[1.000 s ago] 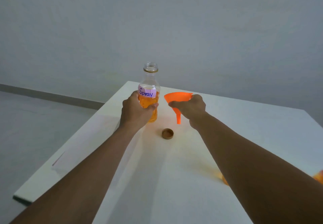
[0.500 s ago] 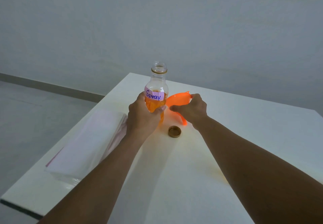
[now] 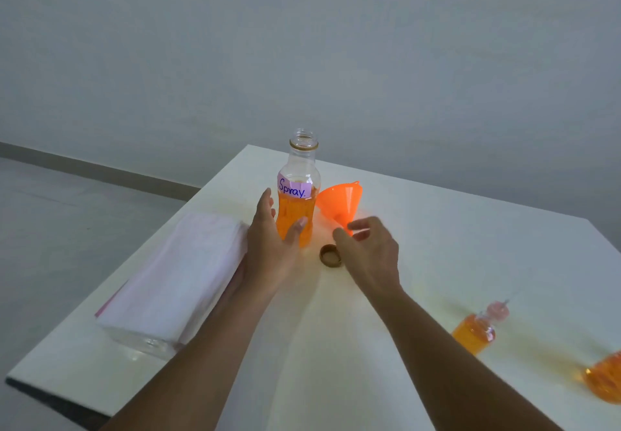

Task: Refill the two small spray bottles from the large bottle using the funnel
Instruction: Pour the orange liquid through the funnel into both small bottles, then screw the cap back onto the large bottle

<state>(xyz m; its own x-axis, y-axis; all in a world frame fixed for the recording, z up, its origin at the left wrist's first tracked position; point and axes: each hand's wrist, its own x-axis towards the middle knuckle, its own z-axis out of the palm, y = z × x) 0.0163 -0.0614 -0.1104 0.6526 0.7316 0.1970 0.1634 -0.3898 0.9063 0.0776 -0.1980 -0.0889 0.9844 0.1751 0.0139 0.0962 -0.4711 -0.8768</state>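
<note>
On white table point(image 3: 437, 229), far side: clear ribbed large bottle point(image 3: 297, 208), uncapped, upright, left hand point(image 3: 272, 245) slack against it; orange conical funnel point(image 3: 339, 198) tipped alongside, right hand point(image 3: 369, 255) loose, empty; brown cap point(image 3: 330, 255) between hands; film-wrapped pack point(image 3: 174, 279) at left

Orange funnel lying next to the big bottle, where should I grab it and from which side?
Probably pinch the funnel at its wide rim, coming from the right. It lies tipped over, rim close beside the large bottle, which crowds the left; the narrow spout points toward your right hand and offers less to hold.
</note>
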